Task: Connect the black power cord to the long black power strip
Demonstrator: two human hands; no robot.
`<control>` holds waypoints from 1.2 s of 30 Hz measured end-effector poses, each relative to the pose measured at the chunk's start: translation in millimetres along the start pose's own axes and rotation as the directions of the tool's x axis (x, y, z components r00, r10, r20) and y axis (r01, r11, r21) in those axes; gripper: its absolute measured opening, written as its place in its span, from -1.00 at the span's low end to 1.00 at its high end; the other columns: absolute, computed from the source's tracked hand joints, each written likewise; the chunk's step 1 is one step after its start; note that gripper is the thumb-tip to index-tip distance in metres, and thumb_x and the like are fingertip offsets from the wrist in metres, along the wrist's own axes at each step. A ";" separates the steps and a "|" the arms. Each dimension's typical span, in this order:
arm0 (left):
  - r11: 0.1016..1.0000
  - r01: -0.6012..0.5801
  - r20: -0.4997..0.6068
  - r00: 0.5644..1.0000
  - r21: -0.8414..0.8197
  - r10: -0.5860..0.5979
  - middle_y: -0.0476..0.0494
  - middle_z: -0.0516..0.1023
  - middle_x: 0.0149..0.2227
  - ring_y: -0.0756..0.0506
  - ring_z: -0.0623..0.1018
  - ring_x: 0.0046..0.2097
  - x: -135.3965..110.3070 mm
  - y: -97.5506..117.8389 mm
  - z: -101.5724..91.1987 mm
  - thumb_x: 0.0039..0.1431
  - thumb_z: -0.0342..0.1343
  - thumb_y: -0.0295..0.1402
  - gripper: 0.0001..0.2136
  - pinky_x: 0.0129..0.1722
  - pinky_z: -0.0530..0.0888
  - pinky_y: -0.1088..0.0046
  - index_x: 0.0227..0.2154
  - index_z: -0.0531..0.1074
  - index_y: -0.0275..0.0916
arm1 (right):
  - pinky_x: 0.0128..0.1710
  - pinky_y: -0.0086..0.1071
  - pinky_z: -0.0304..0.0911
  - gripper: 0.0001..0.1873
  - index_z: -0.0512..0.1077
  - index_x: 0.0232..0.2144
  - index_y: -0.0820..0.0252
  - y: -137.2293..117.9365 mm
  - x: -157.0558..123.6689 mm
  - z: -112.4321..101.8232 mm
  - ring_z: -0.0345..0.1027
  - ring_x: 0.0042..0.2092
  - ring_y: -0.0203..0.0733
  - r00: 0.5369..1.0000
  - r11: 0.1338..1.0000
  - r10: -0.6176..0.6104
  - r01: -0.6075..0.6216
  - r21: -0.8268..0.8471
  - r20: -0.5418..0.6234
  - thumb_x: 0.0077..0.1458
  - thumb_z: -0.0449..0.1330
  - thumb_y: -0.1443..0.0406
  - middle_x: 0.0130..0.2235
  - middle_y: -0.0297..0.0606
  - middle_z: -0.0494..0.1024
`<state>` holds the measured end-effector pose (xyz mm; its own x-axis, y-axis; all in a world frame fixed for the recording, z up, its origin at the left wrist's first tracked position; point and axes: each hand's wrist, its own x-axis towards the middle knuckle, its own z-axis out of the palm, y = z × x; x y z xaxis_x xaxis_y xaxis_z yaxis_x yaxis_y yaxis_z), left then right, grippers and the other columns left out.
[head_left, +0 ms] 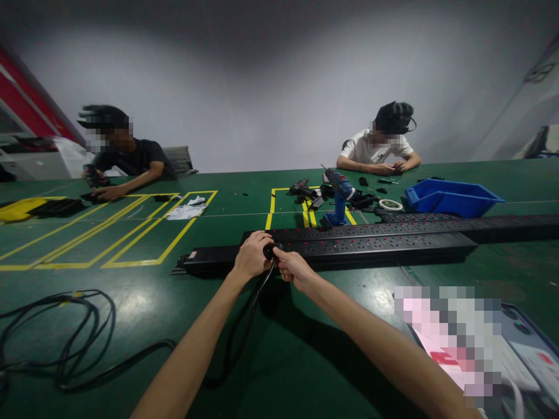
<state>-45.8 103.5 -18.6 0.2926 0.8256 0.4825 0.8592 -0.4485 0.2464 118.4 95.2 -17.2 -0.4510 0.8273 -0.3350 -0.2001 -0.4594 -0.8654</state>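
Observation:
A long black power strip point(358, 248) with rows of sockets and small red marks lies across the table before me. At its left part, my left hand point(254, 254) is closed around a dark round plug point(269, 251) against the strip's socket side. My right hand point(296, 270) pinches the same plug from the right, with thumb and forefinger together. A black cable point(255, 302) hangs from between my hands and runs down the table to the left. The plug is mostly hidden by my fingers, so whether it sits in a socket cannot be seen.
Behind lies a second power strip point(502, 226). A blue cordless drill point(338, 195), a tape roll point(390, 205) and a blue bin point(452, 199) stand beyond. Coiled cable point(65, 349) lies left. Two people work across the green table point(144, 314). A phone point(533, 331) lies right.

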 end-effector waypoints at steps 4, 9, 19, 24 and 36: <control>1.000 0.011 0.015 1.000 0.001 -0.011 -0.20 0.50 -0.01 -0.29 0.37 0.14 0.6 2.3 -1.0 -0.12 0.17 -0.37 -0.66 0.15 0.35 0.07 -0.18 0.44 -0.17 | -0.69 -0.53 -0.30 -0.59 0.26 -0.56 0.21 -0.6 -2.3 2.1 -0.24 -0.69 -0.51 1.000 1.000 -0.013 0.013 -0.004 -0.020 0.05 0.27 0.06 -0.72 -0.61 0.02; 1.000 0.023 0.012 1.000 0.006 -0.023 -0.19 0.50 -0.01 -0.27 0.41 0.10 1.1 3.8 -1.6 -0.12 0.17 -0.35 -0.69 0.11 0.37 0.11 -0.22 0.43 -0.17 | -0.69 -0.50 -0.32 -0.55 0.15 -0.62 0.15 11.2 -4.4 6.4 -0.20 -0.69 -0.50 0.989 0.993 -0.116 0.115 -0.019 -0.088 0.01 0.26 0.05 -0.71 -0.57 0.04; 1.000 0.015 -0.010 1.000 0.005 -0.015 -0.18 0.52 -0.03 -0.26 0.43 0.07 0.9 0.7 2.5 -0.12 0.17 -0.35 -0.71 0.10 0.36 0.13 -0.24 0.44 -0.17 | -0.64 -0.44 -0.14 -0.53 0.20 -0.63 0.14 38.1 6.9 7.5 -0.09 -0.67 -0.42 0.932 0.929 -0.331 0.295 -0.225 -0.147 0.07 0.14 -0.05 -0.69 -0.49 0.10; 1.000 0.017 -0.004 1.000 0.012 -0.017 -0.19 0.51 -0.03 -0.26 0.43 0.06 1.4 2.5 1.3 -0.08 0.15 -0.32 -0.73 0.10 0.37 0.14 -0.24 0.43 -0.17 | -0.63 -0.44 -0.12 -0.50 0.21 -0.63 0.15 38.5 9.1 4.2 -0.06 -0.65 -0.41 0.924 0.908 -0.358 0.310 -0.284 -0.137 0.08 0.11 -0.09 -0.68 -0.47 0.13; 1.000 0.031 0.014 0.999 -0.004 -0.031 -0.21 0.52 -0.03 -0.27 0.45 0.05 2.7 1.3 -0.1 -0.10 0.14 -0.32 -0.71 0.09 0.36 0.11 -0.23 0.44 -0.19 | -0.66 -0.44 -0.21 -0.47 0.19 -0.66 0.16 26.3 2.0 11.3 -0.14 -0.67 -0.45 0.918 0.924 -0.355 0.316 -0.213 -0.175 0.02 0.17 -0.10 -0.69 -0.50 0.08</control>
<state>-43.9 105.1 -16.9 0.2714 0.8439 0.4628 0.8663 -0.4237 0.2646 102.4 81.1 -36.4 -0.1909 0.9794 -0.0661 -0.1424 -0.0943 -0.9853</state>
